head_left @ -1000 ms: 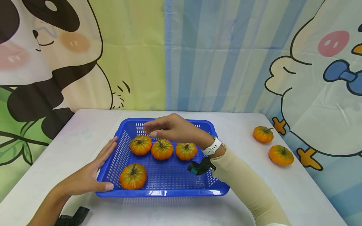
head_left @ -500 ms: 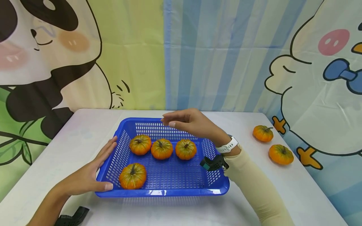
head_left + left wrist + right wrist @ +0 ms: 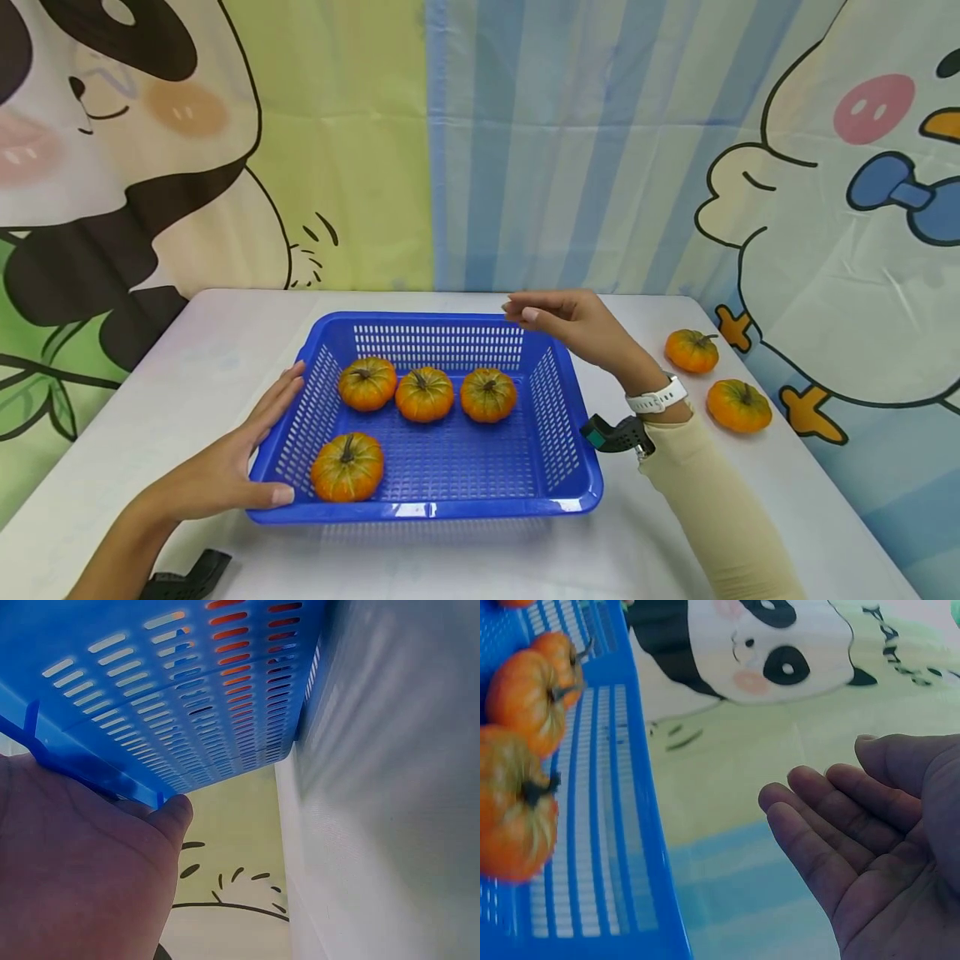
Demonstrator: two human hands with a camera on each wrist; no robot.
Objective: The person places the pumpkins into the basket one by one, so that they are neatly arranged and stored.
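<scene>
My left hand (image 3: 213, 475) lies against the left side of a blue plastic basket (image 3: 480, 507), its fingers stretched along the rim and the thumb at the front left corner. In the left wrist view, that hand touches the outside of the slotted wall (image 3: 199, 705). Inside the basket, three small orange pumpkins make a row: left (image 3: 367, 384), middle (image 3: 424, 394) and right (image 3: 488, 395). Another pumpkin (image 3: 347, 467) sits near the front left corner. Over the basket's back right corner hovers my right hand (image 3: 573, 325), holding nothing, with its fingers loosely bent.
Two more pumpkins, one farther back (image 3: 692, 351) and one nearer (image 3: 739, 406), lie on the white table (image 3: 225, 358) to the right of the basket. A curtain (image 3: 517, 150) printed with cartoon animals hangs behind the table.
My right hand has moved rightward, from above the row of pumpkins to the basket's back right corner. The left hand, the basket and the pumpkins stay in place; the head view shifts slightly.
</scene>
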